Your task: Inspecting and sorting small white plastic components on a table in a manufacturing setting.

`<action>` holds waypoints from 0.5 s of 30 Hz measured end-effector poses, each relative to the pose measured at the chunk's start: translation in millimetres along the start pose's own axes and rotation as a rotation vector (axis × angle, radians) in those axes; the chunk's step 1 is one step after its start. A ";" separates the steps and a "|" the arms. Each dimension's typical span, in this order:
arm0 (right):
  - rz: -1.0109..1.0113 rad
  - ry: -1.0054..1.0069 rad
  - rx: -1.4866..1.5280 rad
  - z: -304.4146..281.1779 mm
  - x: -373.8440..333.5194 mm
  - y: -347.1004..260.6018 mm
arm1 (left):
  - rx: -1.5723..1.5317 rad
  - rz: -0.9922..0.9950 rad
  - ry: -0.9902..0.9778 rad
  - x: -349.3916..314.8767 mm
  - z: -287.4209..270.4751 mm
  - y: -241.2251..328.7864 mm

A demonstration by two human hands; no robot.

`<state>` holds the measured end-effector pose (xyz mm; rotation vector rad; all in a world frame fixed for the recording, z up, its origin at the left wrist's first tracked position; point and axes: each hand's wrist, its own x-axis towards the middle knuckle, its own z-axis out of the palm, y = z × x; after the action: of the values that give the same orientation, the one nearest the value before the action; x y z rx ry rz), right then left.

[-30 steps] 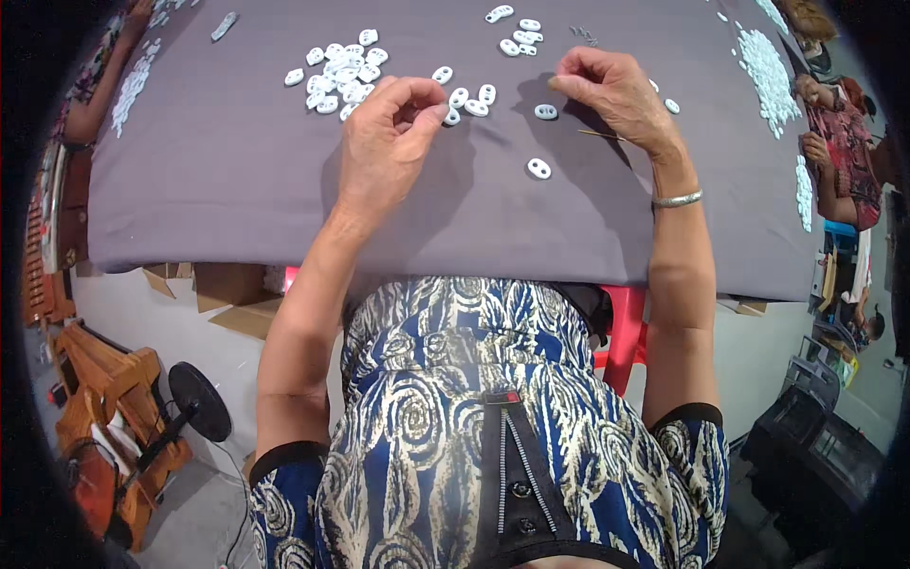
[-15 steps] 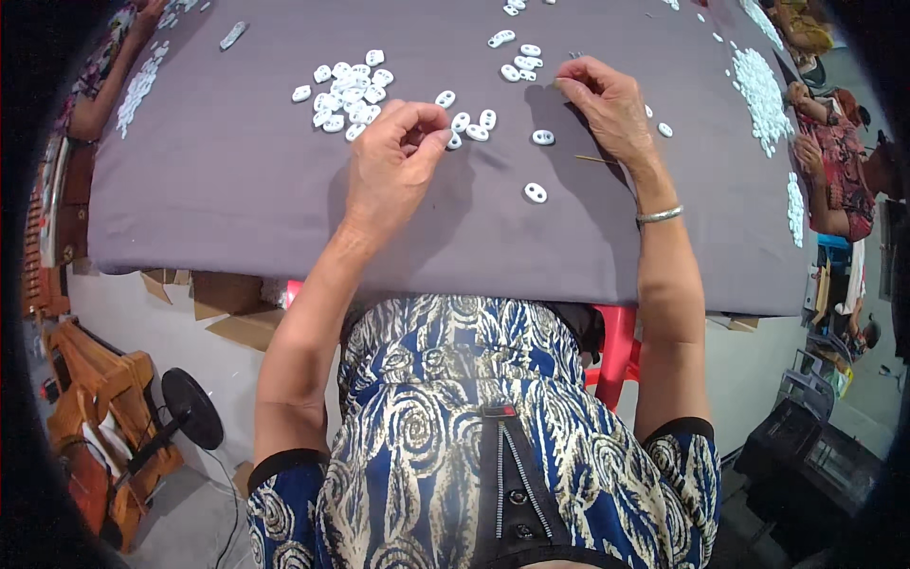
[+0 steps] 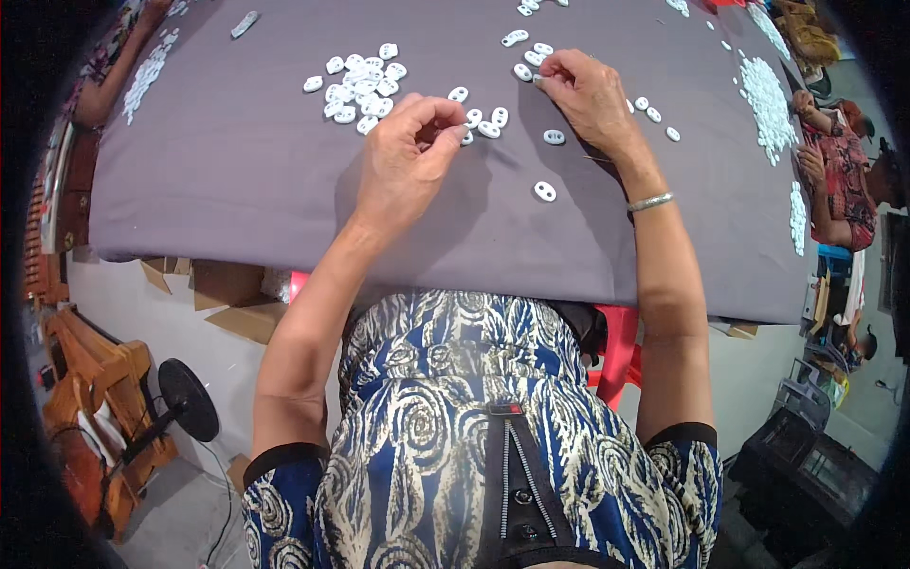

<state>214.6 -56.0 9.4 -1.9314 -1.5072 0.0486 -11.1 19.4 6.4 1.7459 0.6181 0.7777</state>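
My left hand [image 3: 408,147] is above the cloth with thumb and forefinger pinched. A white two-holed oval piece [image 3: 466,137] shows just beyond its fingertips; whether it is held or lies on the cloth, I cannot tell. Farther right, my right hand [image 3: 586,100], with a silver bangle [image 3: 649,202] on the wrist, is closed with its fingertips at the edge of a small cluster of white oval pieces [image 3: 522,72]. What sits between those fingers is too small to make out. A thin golden stick [image 3: 597,158] shows below this hand.
A heap of white oval pieces [image 3: 360,85] lies beyond my left hand. Single pieces [image 3: 545,192] are scattered nearer me on the grey tablecloth [image 3: 237,190]. A larger white pile [image 3: 766,100] is at the right, near another person's hands [image 3: 810,161]. A black fan [image 3: 190,398] stands lower left.
My right hand has moved left and slightly away from me, to the small cluster. My left hand keeps its pinch. The whole view has shifted slightly.
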 end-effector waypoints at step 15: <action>0.345 -0.257 0.969 -1.0 -34.8 -70.6 | -0.158 0.032 -0.059 -11.2 12.1 10.3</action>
<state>143.9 -79.6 34.5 -1.3572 -0.9663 1.0141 -8.9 0.7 11.5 1.6308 0.4769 0.7731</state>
